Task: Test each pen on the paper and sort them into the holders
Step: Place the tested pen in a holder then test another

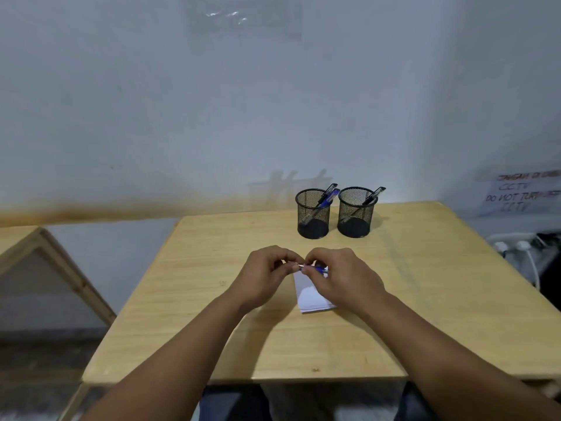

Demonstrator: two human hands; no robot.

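Step in hand: likely uncapping or readying a pen (314, 268) above the paper (312, 294), both hands meeting over the middle of the counter (212, 299).
Left hand (267, 276): fingers pinched together on the silver end of the pen.
Right hand (343, 278): fingers closed around the blue barrel, just over the top edge of the paper.
Pen position: held level between the two hands, close above the paper; whether the tip is bare, too small to tell.
Doing it well: pull straight along the barrel rather than bending; keep the barrel hand steady; then press the tip to a bare patch of paper and draw a short stroke to judge the ink.
Paper: small white pad, partly hidden under the right hand, flat on the counter.
Left holder (312, 214): black mesh cup, upright, holding blue pens leaning to its right rim.
Right holder (356, 212): black mesh cup just beside the first, not touching, holding a dark pen leaning right.
Sorting rule: not readable from here.
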